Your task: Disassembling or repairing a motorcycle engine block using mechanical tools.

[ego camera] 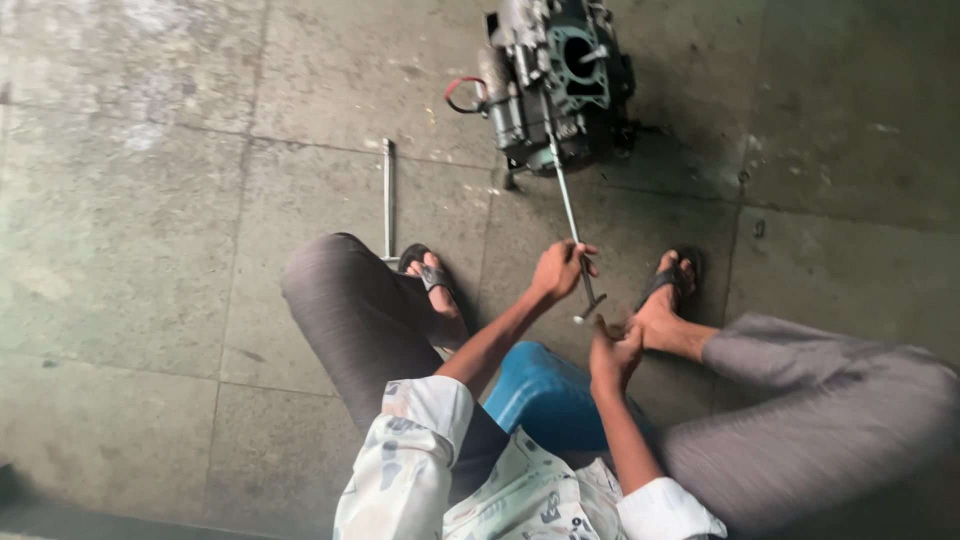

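Head view: left hand [558,270] gripped a long metal rod [571,218] running from the engine [556,80] on the far floor [150,200]; right hand [614,355] half-curled near the rod's lower end, holding nothing visible.

Small repair workshop, floor-level work; bare, stained grey concrete slab floor [150,200] with open joints; greasy dark metal engine block [560,85] set straight on it; long steel T-handle wrench [387,195] lying loose nearby; low blue plastic stool [545,395]
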